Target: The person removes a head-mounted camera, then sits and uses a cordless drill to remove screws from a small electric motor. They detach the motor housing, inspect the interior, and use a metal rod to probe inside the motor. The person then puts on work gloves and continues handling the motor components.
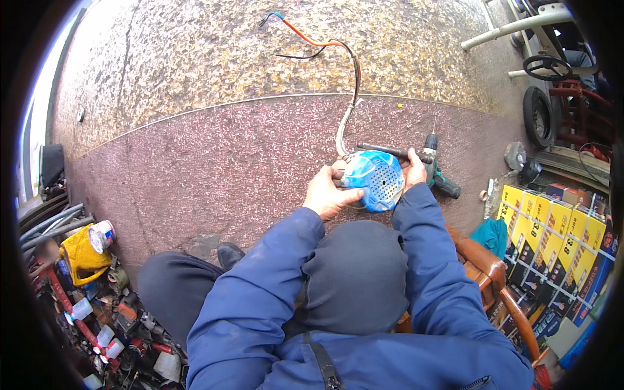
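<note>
We have the round blue housing (376, 181) between our two hands in front of us, low over the reddish floor (214, 159), its perforated face turned up. Our left hand (329, 194) pinches the left side, thumb over the face; our right hand (414, 173) curves along the right edge, and we cannot tell whether its fingers close on it or touch the dark rod (382, 149) just beyond. To handle it well, we judge, we keep the holds opposite each other so it doesn't tip, and turn it slowly. The cable (357, 81) leaves near the upper left, so we leave it slack and avoid kinking its base. The drill (431, 142) lies close by the right hand; we'd best keep our knuckles clear.
</note>
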`<state>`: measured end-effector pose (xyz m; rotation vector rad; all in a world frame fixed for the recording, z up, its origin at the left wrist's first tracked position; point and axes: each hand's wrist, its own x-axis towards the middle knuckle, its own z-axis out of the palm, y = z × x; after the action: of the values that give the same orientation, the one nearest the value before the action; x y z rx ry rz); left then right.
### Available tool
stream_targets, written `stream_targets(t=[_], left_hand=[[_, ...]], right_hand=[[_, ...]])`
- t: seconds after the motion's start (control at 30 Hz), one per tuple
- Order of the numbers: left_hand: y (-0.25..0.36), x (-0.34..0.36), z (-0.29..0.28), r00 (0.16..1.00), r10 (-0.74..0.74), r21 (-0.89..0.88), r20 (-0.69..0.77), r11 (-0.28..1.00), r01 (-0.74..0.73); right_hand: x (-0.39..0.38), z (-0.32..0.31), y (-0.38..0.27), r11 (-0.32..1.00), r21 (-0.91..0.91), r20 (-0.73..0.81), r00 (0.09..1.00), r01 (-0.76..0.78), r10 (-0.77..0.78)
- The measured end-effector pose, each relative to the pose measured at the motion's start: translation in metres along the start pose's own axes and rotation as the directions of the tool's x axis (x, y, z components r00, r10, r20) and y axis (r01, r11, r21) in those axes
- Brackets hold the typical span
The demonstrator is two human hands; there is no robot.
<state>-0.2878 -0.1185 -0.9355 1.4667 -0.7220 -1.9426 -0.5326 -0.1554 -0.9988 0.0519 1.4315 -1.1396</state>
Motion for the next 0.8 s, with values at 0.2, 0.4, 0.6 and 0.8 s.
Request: stream_targets(t=[0.2,0.4,0.6,0.8], left_hand=[[0.009,0.001,0.010,0.996,0.085,0.087,0.041,0.992,-0.088],[0.005,0.006,0.010,0.997,0.073,0.170,0.035,0.982,-0.078],[0.014,0.006,0.017,0.993,0.086,0.081,0.077,0.992,-0.092],[0.034,0.009,0.029,0.976,0.038,-0.010,0.213,0.999,-0.037]], right_hand=[[-0.011,-0.010,-0.006,0.998,0.059,-0.077,0.997,0.017,-0.012],[-0.011,-0.013,-0.013,0.993,0.036,-0.164,0.981,0.112,-0.105],[-0.034,0.001,-0.041,0.971,-0.078,-0.096,0.968,0.227,-0.234],[-0.043,0.013,-0.059,0.912,-0.214,-0.135,0.914,0.351,-0.384]])
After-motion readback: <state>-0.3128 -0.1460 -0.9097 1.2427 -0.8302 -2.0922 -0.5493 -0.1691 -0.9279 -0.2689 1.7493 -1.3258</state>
